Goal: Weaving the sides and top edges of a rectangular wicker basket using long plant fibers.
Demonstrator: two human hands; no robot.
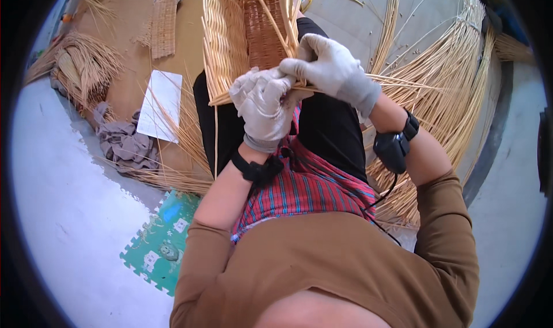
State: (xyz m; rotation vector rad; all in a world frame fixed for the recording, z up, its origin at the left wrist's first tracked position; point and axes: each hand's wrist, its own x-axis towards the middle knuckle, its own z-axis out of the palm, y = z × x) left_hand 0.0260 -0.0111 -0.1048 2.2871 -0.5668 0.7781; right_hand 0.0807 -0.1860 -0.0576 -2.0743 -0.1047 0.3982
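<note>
A woven wicker basket point(220, 45) rests on my lap between my knees, its opening turned up toward me. My left hand point(265, 106), in a whitish work glove, is closed over the basket's near rim, around the strands there. Just to its right and touching it, my gloved right hand point(333, 68) pinches at the near right corner with thumb and bent fingers. Thin wicker rods point(412, 82) run out to the right from under that hand. More rods stand up along the basket's right side. Exactly which strand each hand grips is partly hidden by the gloves.
A large fan of loose wicker rods point(443, 97) lies at the right. To the left are a bundle of rods point(86, 68), a flat woven piece point(164, 25), a white board point(161, 106), a crumpled grey cloth point(124, 140) and a green foam mat point(164, 241).
</note>
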